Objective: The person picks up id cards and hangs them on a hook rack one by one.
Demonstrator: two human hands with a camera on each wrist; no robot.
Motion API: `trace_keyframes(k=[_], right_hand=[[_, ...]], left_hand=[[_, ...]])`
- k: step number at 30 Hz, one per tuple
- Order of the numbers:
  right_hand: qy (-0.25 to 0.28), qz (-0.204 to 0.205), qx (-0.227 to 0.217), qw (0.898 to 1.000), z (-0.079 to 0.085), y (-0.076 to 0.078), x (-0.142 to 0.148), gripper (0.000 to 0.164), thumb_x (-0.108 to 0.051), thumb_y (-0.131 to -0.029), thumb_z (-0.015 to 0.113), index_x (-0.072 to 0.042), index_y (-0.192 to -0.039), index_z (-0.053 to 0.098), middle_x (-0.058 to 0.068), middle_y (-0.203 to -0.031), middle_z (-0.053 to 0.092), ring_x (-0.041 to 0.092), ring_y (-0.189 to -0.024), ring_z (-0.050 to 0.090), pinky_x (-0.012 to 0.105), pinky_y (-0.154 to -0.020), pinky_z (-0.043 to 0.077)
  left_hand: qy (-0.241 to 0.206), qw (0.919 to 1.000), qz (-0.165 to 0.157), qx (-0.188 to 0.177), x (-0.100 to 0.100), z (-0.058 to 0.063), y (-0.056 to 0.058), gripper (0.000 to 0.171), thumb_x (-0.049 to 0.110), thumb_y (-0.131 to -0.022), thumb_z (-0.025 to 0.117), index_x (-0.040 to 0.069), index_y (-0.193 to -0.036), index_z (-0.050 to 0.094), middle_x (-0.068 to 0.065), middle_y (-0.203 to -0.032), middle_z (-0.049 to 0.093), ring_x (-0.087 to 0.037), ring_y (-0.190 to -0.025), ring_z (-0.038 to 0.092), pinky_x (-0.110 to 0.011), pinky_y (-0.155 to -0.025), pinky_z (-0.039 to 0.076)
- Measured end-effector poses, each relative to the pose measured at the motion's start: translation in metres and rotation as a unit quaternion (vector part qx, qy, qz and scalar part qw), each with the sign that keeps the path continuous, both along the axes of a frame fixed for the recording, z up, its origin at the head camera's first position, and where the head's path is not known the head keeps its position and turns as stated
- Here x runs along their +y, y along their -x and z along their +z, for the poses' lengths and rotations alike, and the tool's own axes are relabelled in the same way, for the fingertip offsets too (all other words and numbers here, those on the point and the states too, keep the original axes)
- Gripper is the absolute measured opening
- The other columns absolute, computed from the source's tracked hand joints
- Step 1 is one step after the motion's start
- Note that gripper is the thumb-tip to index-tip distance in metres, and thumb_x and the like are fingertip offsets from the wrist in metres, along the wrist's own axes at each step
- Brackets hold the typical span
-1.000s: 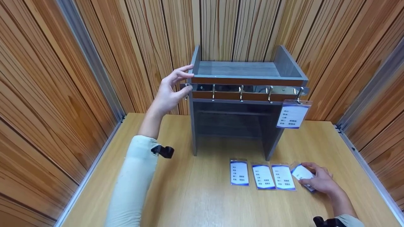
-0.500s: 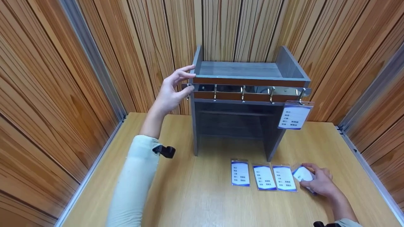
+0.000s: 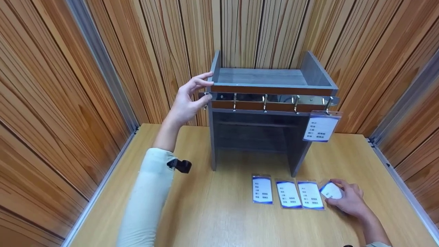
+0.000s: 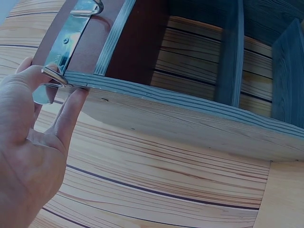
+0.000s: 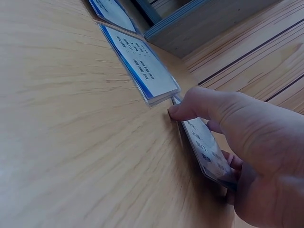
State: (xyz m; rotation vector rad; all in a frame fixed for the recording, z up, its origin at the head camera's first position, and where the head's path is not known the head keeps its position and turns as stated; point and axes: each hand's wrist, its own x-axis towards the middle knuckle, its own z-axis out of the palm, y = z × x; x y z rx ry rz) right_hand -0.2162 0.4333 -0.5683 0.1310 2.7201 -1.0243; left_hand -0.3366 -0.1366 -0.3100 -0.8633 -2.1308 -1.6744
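Observation:
My left hand (image 3: 185,103) holds the left end of the metal hook rail (image 3: 248,97) on the front of a grey shelf (image 3: 262,76). In the left wrist view, the thumb lies on the rail's front by the end hook (image 4: 54,76), with fingers behind it. At the table's right, my right hand (image 3: 349,201) pinches a badge in a clear sleeve (image 3: 331,190) by its edges. That badge (image 5: 204,149) stands tilted off the tabletop in the right wrist view; the palm hides part of it. Another badge (image 3: 321,127) hangs from the rail's rightmost hook.
Left of my right hand, three badges lie in a row: a left badge (image 3: 262,189), a middle badge (image 3: 288,195) and a right badge (image 3: 310,195). The shelf stands on the wooden table (image 3: 219,219), with wood-panelled walls (image 3: 164,44) around it.
The right hand's fingers stay on the badge, which shifts only slightly in the grip. The left hand keeps its place on the rail. The head view drifts a little.

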Motion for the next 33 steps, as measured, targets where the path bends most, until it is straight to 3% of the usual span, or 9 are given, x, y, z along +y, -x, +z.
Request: trace_keyframes(k=[4,11,16,21,24,33], right_hand=[[-0.003,0.005,0.007,1.0,0.001,0.0,0.001,0.094,-0.037,-0.104,0.079,0.002,-0.172,0.027,0.045,-0.155,0.025,0.059,-0.138,0.018,0.07,-0.104,0.032],[-0.009,0.005,0.043,0.999,0.007,-0.003,0.004,0.091,-0.03,-0.102,0.081,0.004,-0.169,0.031,0.045,-0.157,0.032,0.057,-0.137,0.023,0.057,-0.099,0.03],[-0.009,0.003,0.052,0.999,0.011,-0.003,0.005,0.092,-0.034,-0.105,0.079,0.004,-0.172,0.027,0.047,-0.164,0.029,0.058,-0.139,0.025,0.054,-0.1,0.032],[0.0,-0.004,0.061,0.998,0.011,-0.004,0.003,0.094,-0.032,-0.103,0.08,0.006,-0.171,0.026,0.047,-0.168,0.027,0.061,-0.143,0.028,0.07,-0.11,0.034],[0.013,-0.011,0.068,0.998,0.011,-0.004,0.002,0.094,-0.028,-0.103,0.08,0.007,-0.171,0.026,0.047,-0.169,0.024,0.064,-0.149,0.028,0.082,-0.118,0.03],[0.027,-0.038,0.098,0.994,0.014,-0.006,-0.004,0.093,-0.03,-0.105,0.08,0.005,-0.172,0.026,0.044,-0.165,0.024,0.062,-0.146,0.034,0.078,-0.116,0.032]], left_hand=[[-0.003,1.0,0.0,0.002,0.0,0.0,0.0,0.029,-0.004,-0.108,0.066,0.002,-0.135,0.068,-0.011,-0.175,0.053,-0.03,-0.162,0.052,-0.056,-0.138,0.038],[-0.006,0.9999,-0.005,0.01,0.001,-0.001,0.001,0.029,-0.004,-0.107,0.067,-0.001,-0.136,0.067,-0.014,-0.174,0.053,-0.032,-0.161,0.053,-0.058,-0.137,0.038],[-0.006,0.9999,-0.003,0.01,0.001,-0.001,0.002,0.029,-0.004,-0.107,0.066,0.0,-0.136,0.068,-0.013,-0.174,0.054,-0.03,-0.161,0.053,-0.055,-0.136,0.039],[-0.003,1.0,-0.004,0.007,0.001,-0.001,0.002,0.029,-0.003,-0.108,0.066,0.001,-0.136,0.067,-0.012,-0.175,0.053,-0.03,-0.162,0.052,-0.053,-0.137,0.039],[0.0,1.0,-0.002,0.005,0.001,-0.001,0.002,0.029,-0.001,-0.108,0.066,0.002,-0.137,0.068,-0.01,-0.175,0.053,-0.029,-0.162,0.052,-0.053,-0.137,0.039],[-0.004,1.0,-0.002,0.003,0.001,-0.001,0.001,0.028,0.0,-0.109,0.066,0.004,-0.136,0.068,-0.009,-0.175,0.054,-0.029,-0.162,0.052,-0.054,-0.138,0.038]])
